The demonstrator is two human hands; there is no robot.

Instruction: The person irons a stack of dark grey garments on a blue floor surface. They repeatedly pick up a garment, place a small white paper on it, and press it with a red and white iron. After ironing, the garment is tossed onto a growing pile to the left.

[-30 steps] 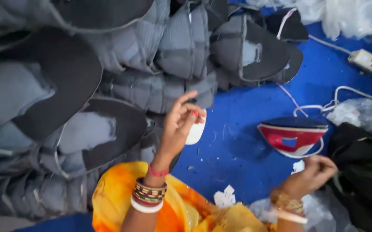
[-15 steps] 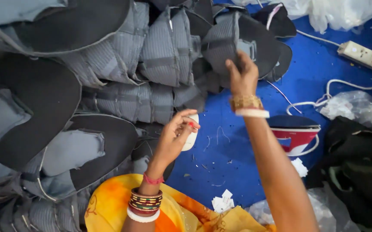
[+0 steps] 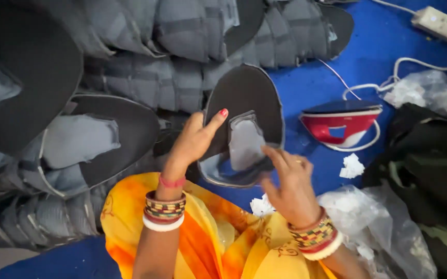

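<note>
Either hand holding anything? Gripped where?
Both hold one dark shoe upper piece: left hand at its left edge, right hand at its lower edge.

Change over the last second. The right hand, earlier low beside the plastic bag, then stretched up to the stacked pieces, is now back near the lap. A dark grey cap-shaped piece has come off the stack and is held between both hands. The left hand, which earlier pinched a small white object, now grips the piece's left edge.
</note>
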